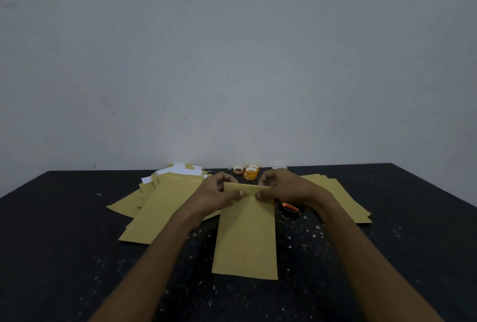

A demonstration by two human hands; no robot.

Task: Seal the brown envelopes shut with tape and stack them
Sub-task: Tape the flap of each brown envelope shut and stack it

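Black speckled table (77, 244), grey wall behind.
Left hand (214, 196) and right hand (286, 190) pinch the brown envelope (245, 239) at its folded top; tape rolls (249, 171) beyond.

Grey wall (232, 50) (bare), black table (64, 231)

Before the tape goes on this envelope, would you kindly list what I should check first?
1. Flap folded over the envelope: ok.
2. Left hand and right hand pinch the flap: ok.
3. Tape roll near the right wrist: ok.
4. A hand free for tape: not ok.
5. Tape already on flap: cannot tell.
6. Right pile flat for stacking: ok.
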